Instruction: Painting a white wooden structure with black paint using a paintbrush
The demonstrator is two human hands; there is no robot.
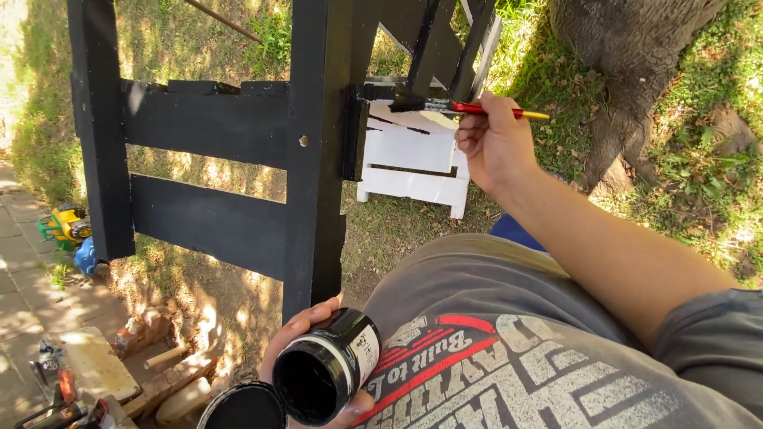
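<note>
My right hand (494, 143) grips a paintbrush (469, 107) with a red and yellow handle; its black bristles touch a white wooden panel (413, 151) that bears a few black strokes. A black-painted wooden frame (314, 143) of posts and slats stands in front of me. Low in the view, my left hand (298, 334) holds an open jar of black paint (326, 365), tilted toward me. The jar's black lid (242, 407) sits just left of it, by my fingers.
A thick tree trunk (628, 56) rises at the upper right on grass. Small toy vehicles (67, 230) lie at the left on stone paving (24, 294). Bricks (151, 334) and tools (56, 405) are scattered at the lower left.
</note>
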